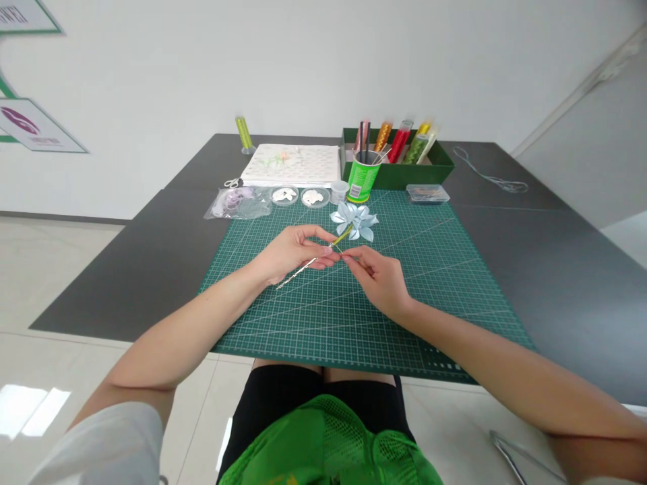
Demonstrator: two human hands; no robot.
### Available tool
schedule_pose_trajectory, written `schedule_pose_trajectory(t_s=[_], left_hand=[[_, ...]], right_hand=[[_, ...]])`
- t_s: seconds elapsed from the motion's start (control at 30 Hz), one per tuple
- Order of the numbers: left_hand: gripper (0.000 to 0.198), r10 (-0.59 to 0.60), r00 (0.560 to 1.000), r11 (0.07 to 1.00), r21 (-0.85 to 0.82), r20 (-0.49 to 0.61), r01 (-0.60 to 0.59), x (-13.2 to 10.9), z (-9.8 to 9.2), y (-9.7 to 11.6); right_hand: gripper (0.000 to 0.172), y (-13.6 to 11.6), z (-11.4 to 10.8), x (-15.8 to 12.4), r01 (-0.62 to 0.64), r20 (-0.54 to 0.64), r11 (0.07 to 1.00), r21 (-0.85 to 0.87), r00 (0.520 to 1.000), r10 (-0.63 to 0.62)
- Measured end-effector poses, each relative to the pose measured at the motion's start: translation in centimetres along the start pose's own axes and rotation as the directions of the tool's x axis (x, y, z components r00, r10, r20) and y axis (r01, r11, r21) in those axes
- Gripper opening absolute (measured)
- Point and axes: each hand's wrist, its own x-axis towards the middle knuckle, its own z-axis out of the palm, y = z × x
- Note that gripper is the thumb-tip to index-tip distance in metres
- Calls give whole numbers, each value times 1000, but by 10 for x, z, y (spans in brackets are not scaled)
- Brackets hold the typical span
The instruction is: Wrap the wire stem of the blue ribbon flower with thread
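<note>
Pale blue artificial flowers (356, 220) top a thin stem whose upper part is wrapped in yellow-green thread (342, 236). My left hand (298, 253) pinches that stem between thumb and fingers, just below the wrapped part. Bare silvery stem wire (298, 271) sticks out under the hand toward the lower left. Close by on the right, my right hand (377, 275) is closed, with thumb and index finger pinching a fine thread that runs to the stem. Both hands are above the green cutting mat (323, 323).
Behind the mat stand a green can (362, 180) of tools and a dark green box (404, 176) of thread spools. White pieces fill two dishes (314, 197) beside a plastic bag (237, 203). Small scissors (231, 182), a white pad (318, 165), a clear case (427, 194) and a cord (485, 176) lie around.
</note>
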Motion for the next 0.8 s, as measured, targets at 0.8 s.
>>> schedule_pose_trajectory(t_s=[0.8], left_hand=[[18, 94, 976, 996, 29, -198, -90, 0, 14, -5]], right_hand=[[12, -2, -20, 12, 487, -160, 770, -411, 793, -587]])
